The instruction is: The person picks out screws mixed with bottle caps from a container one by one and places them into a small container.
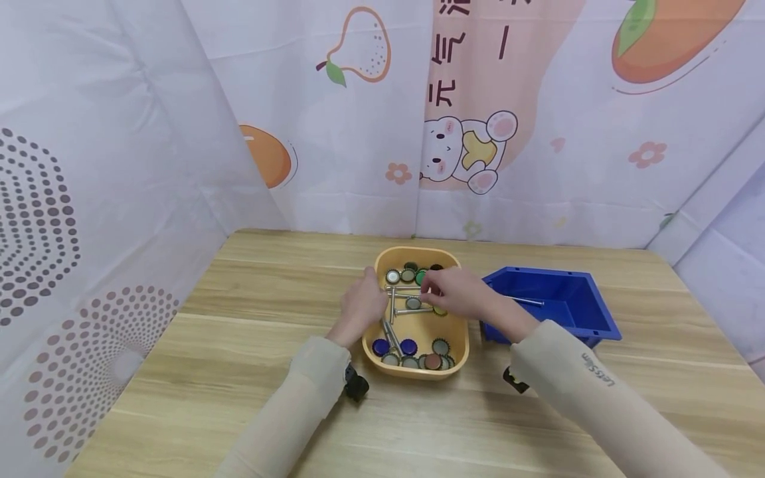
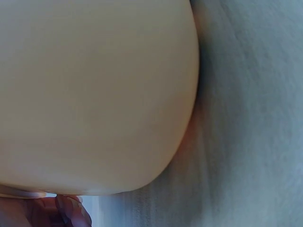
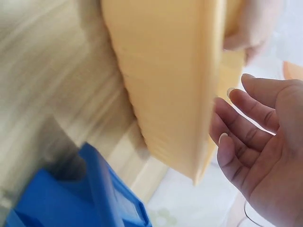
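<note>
Remotely, I hold my right hand (image 1: 459, 293), loosely curled, seemingly empty, over the right side of the tub (image 1: 418, 330); leftward, nearer than to my left hand (image 1: 362, 303), a screw (image 1: 422, 311) lies crosswise mid-tub. Left grip: cannot tell.

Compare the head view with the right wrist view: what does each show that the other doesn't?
Only the head view: bottle caps and metal screws inside the yellow container, and another screw in the blue bin.

Only the right wrist view: the palm side of the right hand, and a broad stretch of the container's outer wall.

Both share: the container, the bin, the wooden table, part of the curtain, the right hand and the left hand.
</note>
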Demonstrator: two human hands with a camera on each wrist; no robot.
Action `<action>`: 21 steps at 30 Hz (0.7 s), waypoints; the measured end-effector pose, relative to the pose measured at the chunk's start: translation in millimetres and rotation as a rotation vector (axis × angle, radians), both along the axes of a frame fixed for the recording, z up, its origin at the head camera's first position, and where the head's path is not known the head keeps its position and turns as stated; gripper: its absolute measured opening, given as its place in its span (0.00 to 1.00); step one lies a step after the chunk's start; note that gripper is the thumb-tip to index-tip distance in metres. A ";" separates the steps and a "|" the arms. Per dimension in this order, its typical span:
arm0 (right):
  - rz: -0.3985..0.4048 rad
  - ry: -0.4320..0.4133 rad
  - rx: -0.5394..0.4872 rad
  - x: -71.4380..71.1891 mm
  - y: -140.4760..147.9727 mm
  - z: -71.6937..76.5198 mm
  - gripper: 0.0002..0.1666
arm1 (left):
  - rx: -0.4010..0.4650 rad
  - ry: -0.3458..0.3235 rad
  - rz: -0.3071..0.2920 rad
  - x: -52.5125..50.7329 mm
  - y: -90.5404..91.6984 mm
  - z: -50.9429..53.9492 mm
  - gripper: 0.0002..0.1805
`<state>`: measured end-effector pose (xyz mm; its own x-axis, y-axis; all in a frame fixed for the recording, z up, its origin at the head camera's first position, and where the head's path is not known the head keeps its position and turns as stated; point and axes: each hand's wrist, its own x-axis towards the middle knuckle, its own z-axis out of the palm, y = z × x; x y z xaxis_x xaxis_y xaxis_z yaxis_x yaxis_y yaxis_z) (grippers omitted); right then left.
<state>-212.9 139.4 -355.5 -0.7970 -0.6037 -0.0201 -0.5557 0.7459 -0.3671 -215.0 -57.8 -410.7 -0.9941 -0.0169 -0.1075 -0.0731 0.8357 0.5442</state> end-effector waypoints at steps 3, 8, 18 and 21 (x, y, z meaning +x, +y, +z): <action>0.019 0.026 0.012 0.8 -5.5 -9.8 0.08 | 0.000 0.003 -0.001 0.0 0.5 -0.6 0.24; -0.025 0.041 0.054 4.1 -16.9 -23.8 0.09 | -0.001 0.002 -0.004 0.8 -0.5 -0.2 0.21; -0.059 0.031 0.150 6.9 -32.7 -40.1 0.07 | -0.012 0.007 -0.011 0.5 -0.6 2.0 0.23; -0.063 0.000 0.180 9.0 -33.7 -41.4 0.08 | -0.018 0.003 -0.010 0.5 0.1 1.0 0.23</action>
